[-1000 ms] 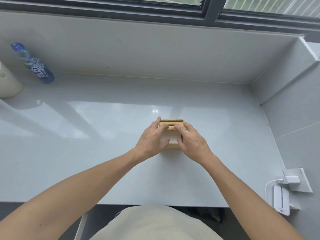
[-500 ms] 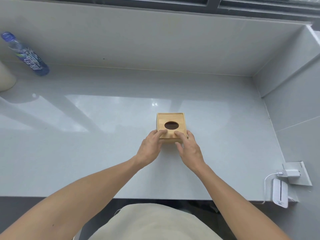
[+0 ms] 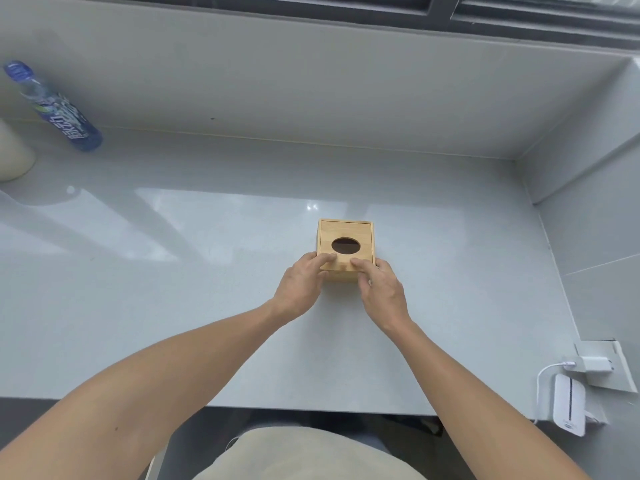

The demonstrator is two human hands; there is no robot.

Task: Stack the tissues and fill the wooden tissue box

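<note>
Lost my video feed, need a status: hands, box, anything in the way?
Left hand and right hand both on the wooden tissue box, near edge. Lid on, oval opening dark, no tissue showing. Countertop around box bare; water bottle far left.

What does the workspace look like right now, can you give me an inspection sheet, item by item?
Surface: glossy pale grey counter, with window glare.
Job's things: wooden tissue box upright, lid on, dark oval opening on top; no tissues seen.
Clutter: blue-labelled water bottle at far left by the wall; cream object cut off at the left edge.
Grips: left hand and right hand rest fingertips on the lid's near edge, one at each near corner.
Cables: white cable runs to a charger at a wall socket; white device below it.
Surroundings: grey wall, window frame above.
</note>
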